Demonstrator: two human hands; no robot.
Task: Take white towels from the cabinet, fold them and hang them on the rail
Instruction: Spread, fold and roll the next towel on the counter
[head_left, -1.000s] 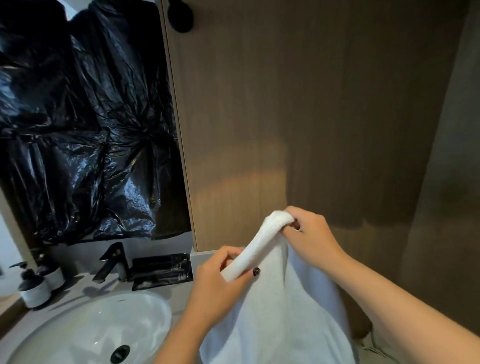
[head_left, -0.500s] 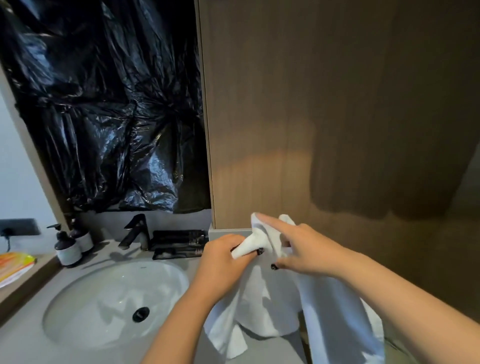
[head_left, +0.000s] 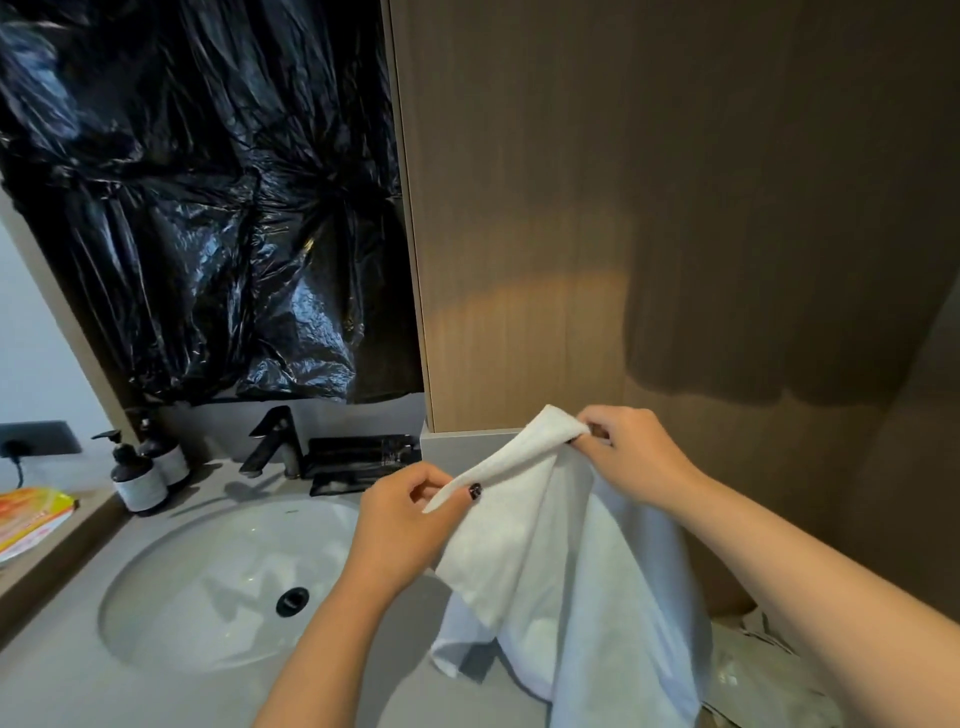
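Observation:
A white towel (head_left: 561, 561) hangs in front of me over the right side of the grey counter. My left hand (head_left: 410, 514) pinches its top edge at the lower left. My right hand (head_left: 628, 457) pinches the same edge higher up on the right, so the edge runs taut between them. The rest of the cloth drapes down in folds, its lower end touching the counter. No rail is in view.
A white sink (head_left: 223, 582) with a black faucet (head_left: 275, 441) sits at the left. Two dark pump bottles (head_left: 140, 478) stand at its far-left corner. Black plastic (head_left: 208, 208) covers the mirror. A wood panel (head_left: 623, 208) rises behind the towel.
My right hand went from straight fingers laid on the towel to a pinch on its edge, then moved up and right. The edge is now stretched between both hands.

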